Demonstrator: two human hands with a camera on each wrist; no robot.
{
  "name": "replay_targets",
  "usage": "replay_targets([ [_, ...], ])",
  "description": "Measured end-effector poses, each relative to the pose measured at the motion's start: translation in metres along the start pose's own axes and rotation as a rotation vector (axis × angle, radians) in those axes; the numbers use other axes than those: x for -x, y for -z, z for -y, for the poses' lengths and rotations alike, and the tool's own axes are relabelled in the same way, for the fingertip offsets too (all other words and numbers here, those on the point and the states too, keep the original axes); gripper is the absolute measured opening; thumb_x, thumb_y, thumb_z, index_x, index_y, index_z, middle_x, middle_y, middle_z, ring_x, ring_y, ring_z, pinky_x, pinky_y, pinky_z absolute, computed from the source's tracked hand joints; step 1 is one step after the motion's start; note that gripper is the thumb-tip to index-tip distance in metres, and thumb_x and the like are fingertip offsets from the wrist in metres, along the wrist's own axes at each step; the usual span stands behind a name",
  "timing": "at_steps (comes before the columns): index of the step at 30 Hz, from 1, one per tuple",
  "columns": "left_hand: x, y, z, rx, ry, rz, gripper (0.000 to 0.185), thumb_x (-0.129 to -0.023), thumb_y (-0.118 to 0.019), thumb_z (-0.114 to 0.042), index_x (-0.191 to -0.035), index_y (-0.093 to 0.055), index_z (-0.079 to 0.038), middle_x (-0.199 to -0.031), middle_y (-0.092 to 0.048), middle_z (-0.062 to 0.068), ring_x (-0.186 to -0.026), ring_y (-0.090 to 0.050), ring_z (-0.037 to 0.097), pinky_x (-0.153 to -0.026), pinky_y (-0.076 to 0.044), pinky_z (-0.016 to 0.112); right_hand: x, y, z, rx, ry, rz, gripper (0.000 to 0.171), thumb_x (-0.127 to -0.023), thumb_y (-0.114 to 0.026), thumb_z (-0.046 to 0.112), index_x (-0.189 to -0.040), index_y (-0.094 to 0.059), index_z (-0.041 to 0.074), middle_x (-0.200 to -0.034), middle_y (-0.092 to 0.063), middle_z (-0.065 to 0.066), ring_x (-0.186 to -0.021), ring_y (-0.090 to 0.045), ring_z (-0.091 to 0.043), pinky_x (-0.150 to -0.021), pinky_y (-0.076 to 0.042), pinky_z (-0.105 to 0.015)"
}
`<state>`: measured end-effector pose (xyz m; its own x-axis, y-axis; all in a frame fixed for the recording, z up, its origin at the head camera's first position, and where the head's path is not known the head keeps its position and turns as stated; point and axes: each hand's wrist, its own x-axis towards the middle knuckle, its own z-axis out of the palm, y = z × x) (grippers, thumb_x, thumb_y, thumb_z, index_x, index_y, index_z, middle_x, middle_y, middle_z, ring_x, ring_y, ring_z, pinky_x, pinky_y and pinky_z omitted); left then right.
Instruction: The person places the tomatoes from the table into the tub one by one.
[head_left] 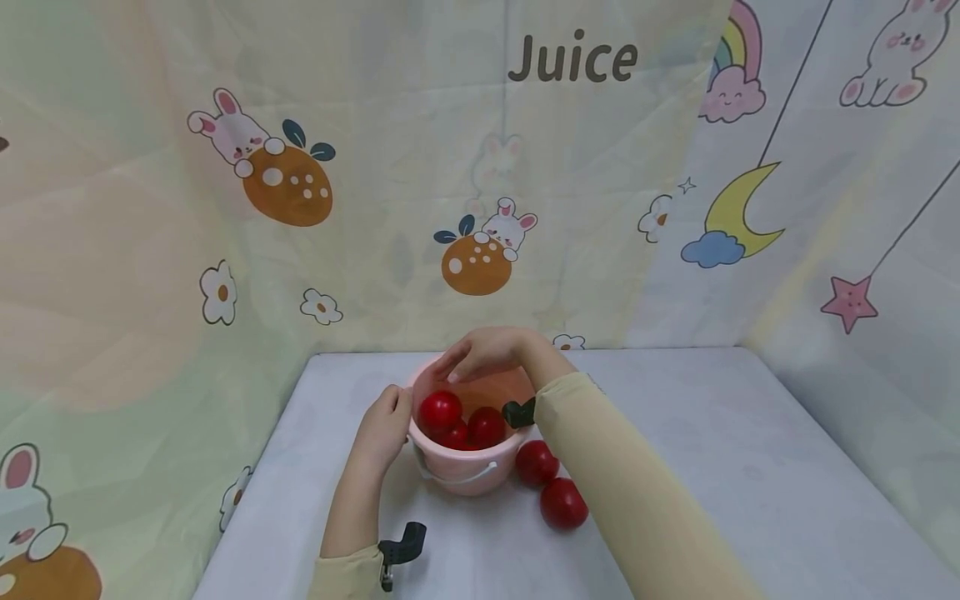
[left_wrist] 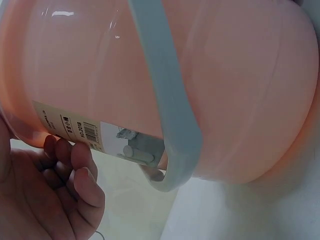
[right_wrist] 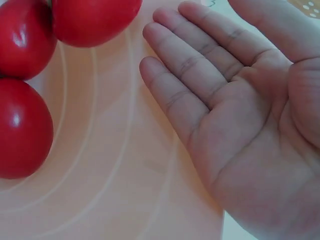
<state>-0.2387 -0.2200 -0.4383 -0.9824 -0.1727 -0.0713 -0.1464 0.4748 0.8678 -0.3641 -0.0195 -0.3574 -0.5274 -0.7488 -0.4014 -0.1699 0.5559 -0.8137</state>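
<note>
A pink bucket (head_left: 465,477) with a pale handle (left_wrist: 170,100) stands on the white table (head_left: 712,467). Three red tomatoes (head_left: 440,410) lie inside it, seen close in the right wrist view (right_wrist: 20,132). My left hand (head_left: 386,425) holds the bucket's left side, its curled fingers (left_wrist: 75,170) against the wall by a barcode label (left_wrist: 82,131). My right hand (head_left: 483,352) hovers over the bucket's far rim, palm down, fingers straight and holding nothing (right_wrist: 235,100). Two more tomatoes (head_left: 536,462) (head_left: 562,503) lie on the table just right of the bucket.
Cloth walls printed with rabbits, a moon and the word "Juice" (head_left: 573,58) close in the table on the left, back and right. A black wrist mount (head_left: 401,546) sits on my left sleeve. Bare table surface stretches to the right.
</note>
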Motion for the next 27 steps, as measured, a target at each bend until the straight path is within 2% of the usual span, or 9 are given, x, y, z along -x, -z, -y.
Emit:
replay_targets([
  [7, 0.001, 0.001, -0.001, -0.008, -0.001, 0.001, 0.038, -0.103, -0.039, -0.049, -0.102, -0.055, -0.014, -0.087, -0.057, 0.008, -0.079, -0.055, 0.022, -0.066, -0.049, 0.027, 0.009, 0.006, 0.008, 0.065, 0.070, -0.030, 0.038, -0.094, -0.066, 0.021, -0.131, -0.064, 0.028, -0.132, -0.065, 0.002, -0.126, -0.055, -0.019, -0.102, -0.049, -0.048],
  [10, 0.001, 0.001, -0.001, -0.008, 0.002, 0.003, 0.038, -0.103, -0.039, -0.048, -0.103, -0.055, -0.014, -0.089, -0.057, 0.008, -0.080, -0.055, 0.021, -0.066, -0.050, 0.027, 0.015, 0.012, 0.009, 0.043, 0.123, -0.038, 0.038, -0.096, -0.063, 0.021, -0.133, -0.062, 0.026, -0.134, -0.064, 0.001, -0.129, -0.055, -0.022, -0.103, -0.048, -0.048],
  [16, 0.000, 0.000, -0.002, -0.005, 0.005, 0.012, 0.038, -0.103, -0.038, -0.048, -0.104, -0.055, -0.015, -0.091, -0.059, 0.008, -0.082, -0.056, 0.022, -0.068, -0.050, 0.027, 0.043, 0.032, 0.000, -0.071, 0.206, -0.073, 0.043, -0.096, -0.063, 0.018, -0.138, -0.058, 0.020, -0.137, -0.061, 0.001, -0.135, -0.051, -0.028, -0.109, -0.043, -0.050],
  [19, 0.000, 0.000, -0.001, -0.017, -0.006, 0.006, 0.039, -0.103, -0.037, -0.048, -0.104, -0.056, -0.014, -0.090, -0.059, 0.008, -0.081, -0.056, 0.022, -0.067, -0.050, 0.028, 0.061, 0.041, -0.011, -0.149, 0.228, -0.111, 0.043, -0.097, -0.062, 0.016, -0.139, -0.056, 0.017, -0.140, -0.059, -0.002, -0.136, -0.050, -0.027, -0.109, -0.042, -0.047],
  [23, 0.000, 0.001, 0.000, -0.022, -0.002, 0.005, 0.037, -0.103, -0.038, -0.047, -0.105, -0.056, -0.014, -0.090, -0.059, 0.008, -0.081, -0.056, 0.022, -0.067, -0.050, 0.027, 0.082, 0.052, -0.035, -0.261, 0.266, -0.180, 0.043, -0.100, -0.057, 0.013, -0.142, -0.052, 0.012, -0.143, -0.056, -0.006, -0.134, -0.053, -0.022, -0.107, -0.045, -0.036],
  [27, -0.001, 0.001, 0.001, -0.013, -0.003, 0.012, 0.038, -0.103, -0.037, -0.047, -0.106, -0.056, -0.014, -0.090, -0.059, 0.008, -0.081, -0.056, 0.022, -0.068, -0.050, 0.027, 0.100, 0.054, -0.067, -0.385, 0.303, -0.240, 0.042, -0.101, -0.053, 0.012, -0.143, -0.050, 0.009, -0.144, -0.055, -0.010, -0.134, -0.053, -0.025, -0.108, -0.044, -0.036],
])
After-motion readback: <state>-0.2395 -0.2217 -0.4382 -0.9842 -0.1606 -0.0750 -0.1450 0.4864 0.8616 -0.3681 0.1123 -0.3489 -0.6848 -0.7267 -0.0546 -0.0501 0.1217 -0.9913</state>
